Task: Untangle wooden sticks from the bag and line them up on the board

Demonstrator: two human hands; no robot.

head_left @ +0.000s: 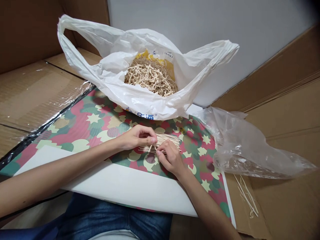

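My left hand (144, 136) is closed in a pinch, thumb against forefinger, on a thin pale strand (150, 148) like cane or soft wood. Close beside it, my right hand (169, 154) pinches the strand too, its fingers curled; whether both hold one piece or two, I cannot tell. Beneath the hands lies a row of thin pale sticks (172, 140), side by side on the patterned sheet (95, 135). My hands partly cover these sticks. Behind them a white plastic bag (120, 90) gapes, with a heap of small, knotted-looking pale pieces (152, 76) inside.
A crumpled clear plastic bag (245, 146) lies at the right edge of the sheet. Several loose strands (246, 195) rest on the cardboard (282, 200) at lower right. Cardboard walls rise on both sides, and a grey-white wall (212, 23) stands behind.
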